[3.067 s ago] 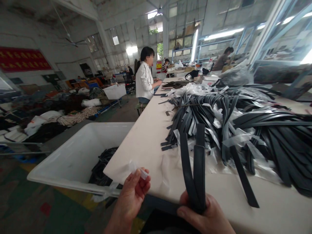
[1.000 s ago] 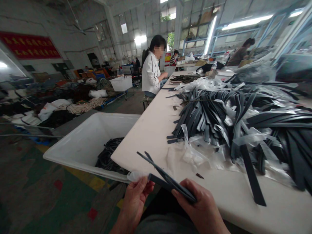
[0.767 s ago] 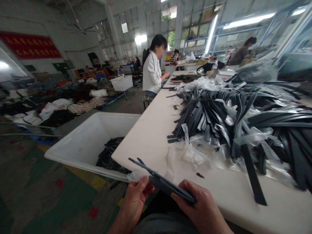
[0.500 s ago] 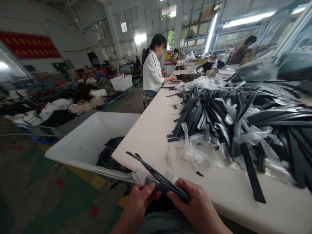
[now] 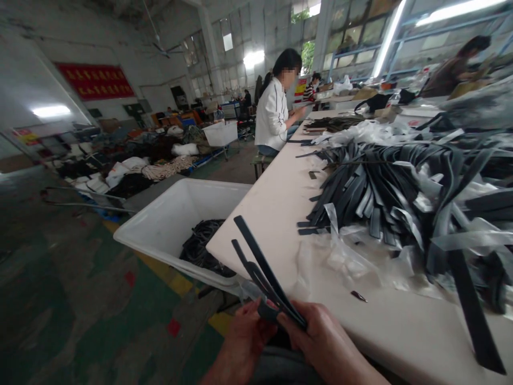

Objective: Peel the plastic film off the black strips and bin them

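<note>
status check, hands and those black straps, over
Left hand and right hand both gripping thin black rubber straps. Straps angled up over white bin. Nothing obstructing.

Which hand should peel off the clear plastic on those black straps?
Probably the left hand: its fingers touch the clear plastic wrap at the end of the black straps, while the right hand grips them.

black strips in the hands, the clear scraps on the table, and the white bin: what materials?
Black strips: likely rubber or faux leather, matte; they bend and fan out without creasing.
Clear scraps: thin plastic film, glossy, crumpled and see-through.
White bin: looks like moulded plastic, smooth, with a rolled rim.
The left hand and right hand both pinch the strips.
</note>
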`<state>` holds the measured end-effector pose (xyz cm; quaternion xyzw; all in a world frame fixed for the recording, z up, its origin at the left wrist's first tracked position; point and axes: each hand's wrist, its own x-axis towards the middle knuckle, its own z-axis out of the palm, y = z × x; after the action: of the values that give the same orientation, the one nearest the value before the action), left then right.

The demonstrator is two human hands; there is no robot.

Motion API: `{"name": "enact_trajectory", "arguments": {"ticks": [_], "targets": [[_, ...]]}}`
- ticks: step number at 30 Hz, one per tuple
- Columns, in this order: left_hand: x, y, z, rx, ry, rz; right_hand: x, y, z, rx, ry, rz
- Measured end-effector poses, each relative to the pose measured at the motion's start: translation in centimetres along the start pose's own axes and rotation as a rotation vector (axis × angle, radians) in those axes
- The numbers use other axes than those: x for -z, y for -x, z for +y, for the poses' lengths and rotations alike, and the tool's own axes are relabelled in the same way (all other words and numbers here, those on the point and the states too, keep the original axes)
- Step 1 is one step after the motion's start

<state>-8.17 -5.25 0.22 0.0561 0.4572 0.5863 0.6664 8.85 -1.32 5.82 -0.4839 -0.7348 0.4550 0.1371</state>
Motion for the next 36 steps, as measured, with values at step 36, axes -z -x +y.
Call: {"name": "enact_trajectory", "arguments": {"ticks": [36], "targets": [[0.8, 1.0, -3.9, 0.126, 0.224, -0.004, -0.5, 0.2, 0.5, -0.022, 0.232, -0.052]]}}
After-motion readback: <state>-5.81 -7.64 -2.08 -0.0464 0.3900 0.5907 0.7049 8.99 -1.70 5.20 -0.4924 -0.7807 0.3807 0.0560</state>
